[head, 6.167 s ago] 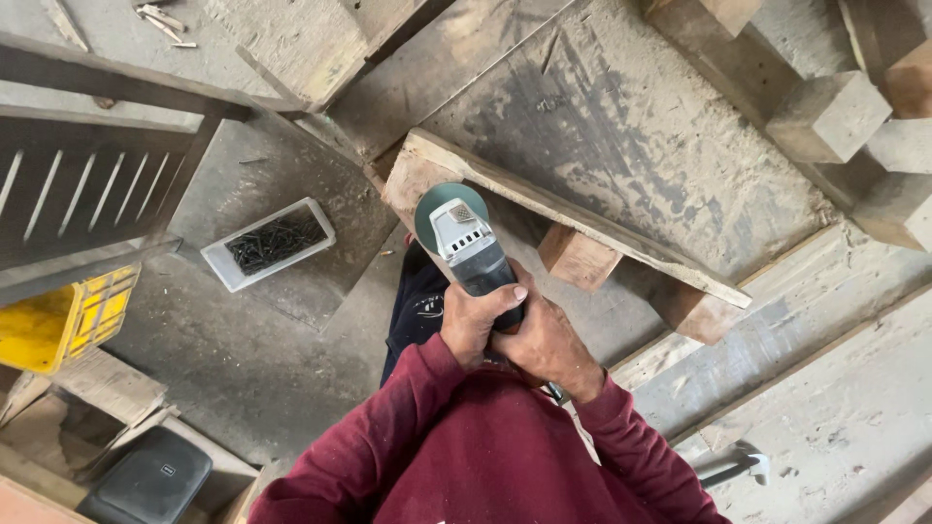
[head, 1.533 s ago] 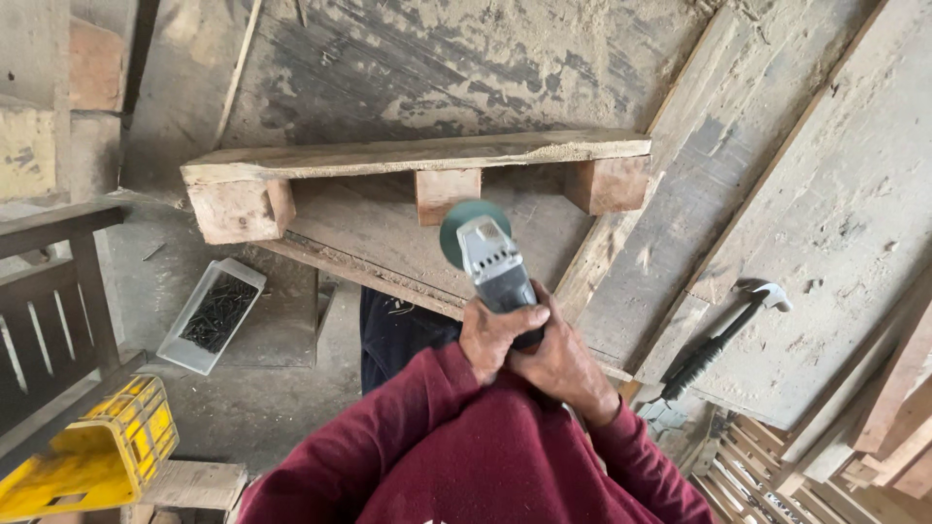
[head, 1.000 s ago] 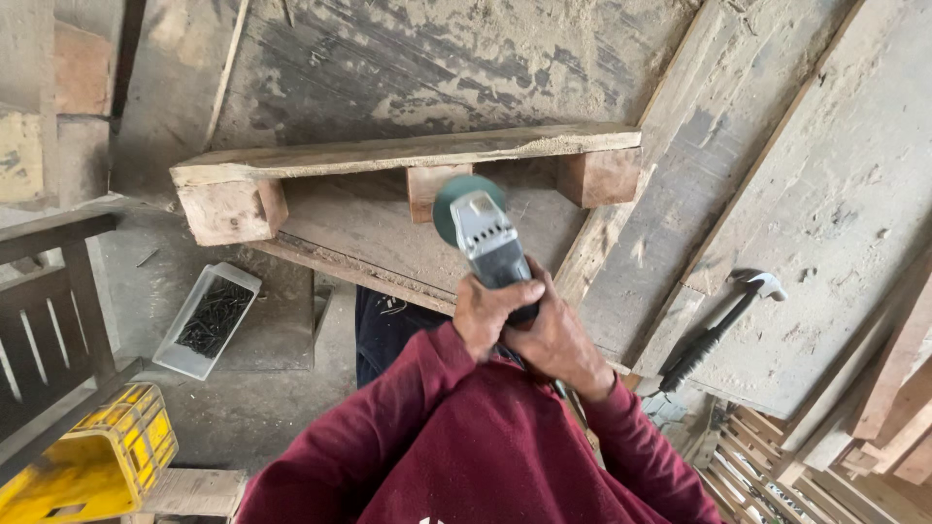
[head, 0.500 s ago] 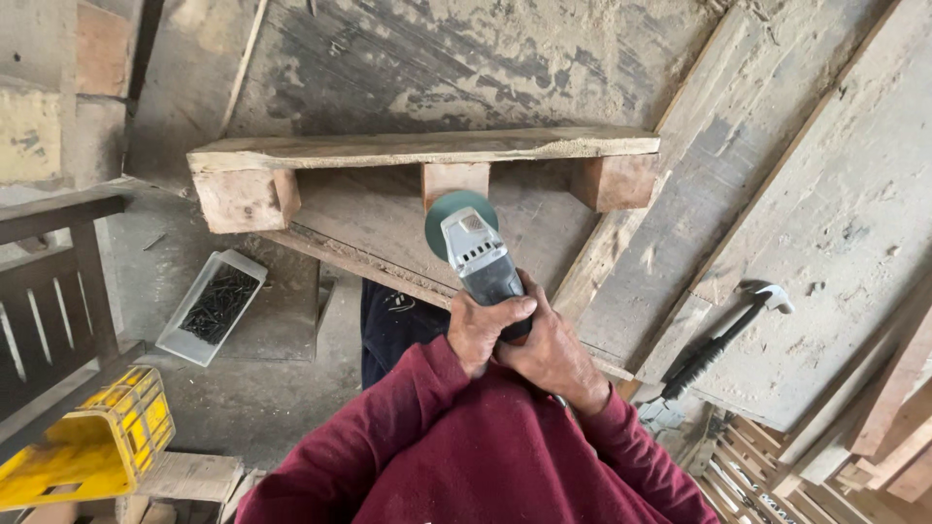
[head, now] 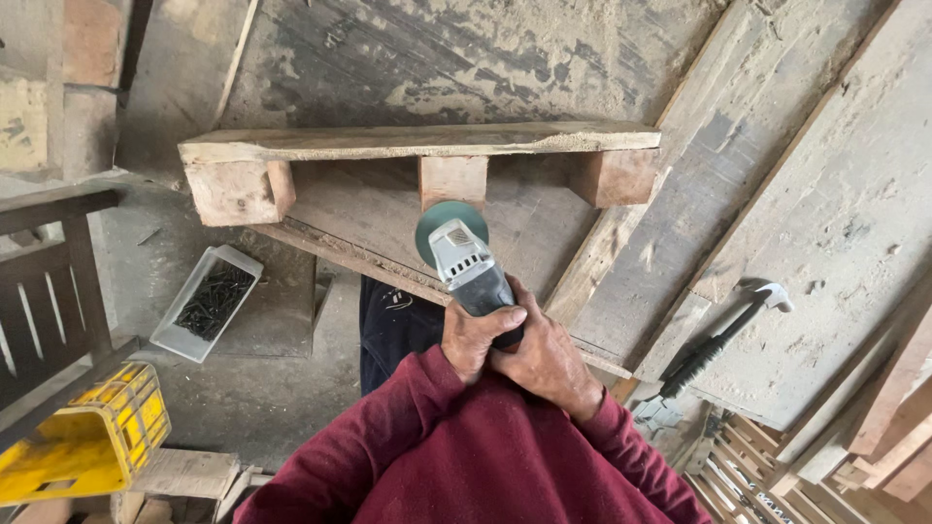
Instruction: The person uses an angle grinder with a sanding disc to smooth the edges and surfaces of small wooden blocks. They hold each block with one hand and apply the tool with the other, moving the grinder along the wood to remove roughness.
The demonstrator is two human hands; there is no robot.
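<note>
Yellow crate (head: 83, 442): far left on the floor, well apart from the work.
Tray of dark screws (head: 207, 302): white tray on the floor, left of the tool, clear of the disc.
Pallet piece (head: 417, 144): long top board on three blocks, lying across the worktop (head: 835, 213); the middle block (head: 452, 180) sits just above the disc.
Angle grinder (head: 464, 267): grey body with a green disc, pointing away from the person, disc just beside the middle block.
Left hand (head: 473, 338): fingers clamped round the grinder's rear grip from the left.
Right hand (head: 544, 357): fingers wrapped over the same grip, touching the left hand.
Doing it well: likely best to keep both hands tight, hold the disc steady against the block, and keep the body out of the disc's line.
Hammer (head: 723, 335): black handle, on the worktop to the right, well apart.
</note>
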